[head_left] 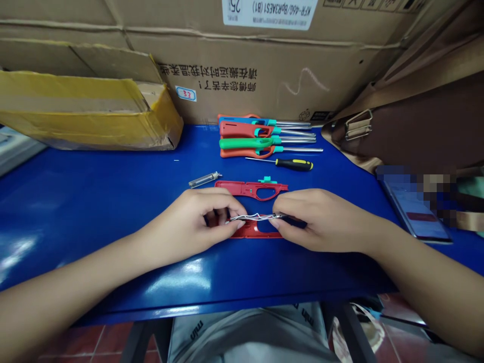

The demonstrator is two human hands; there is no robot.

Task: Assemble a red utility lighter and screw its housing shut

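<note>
A thin white wire (pixel 257 217) stretches between my two hands, just above a red lighter half-shell (pixel 247 232) on the blue table. My left hand (pixel 206 217) pinches the wire's left end between thumb and fingers; what else sits in that grip is hidden. In my right hand (pixel 321 220), the fingers close on a dark metal tube (pixel 279 215) where the wire enters it. Beyond the hands lies the other red half-shell (pixel 236 188), with a turquoise trigger piece (pixel 267 179) at its upper edge. Left of that rests a small transparent fuel tank (pixel 204 180).
Several assembled lighters (pixel 245 143) are grouped at the back, with a black-and-yellow screwdriver (pixel 297 165) in front. An open carton (pixel 94 126) stands at back left, a large cardboard box (pixel 264 55) behind. A phone (pixel 416 212) lies at right.
</note>
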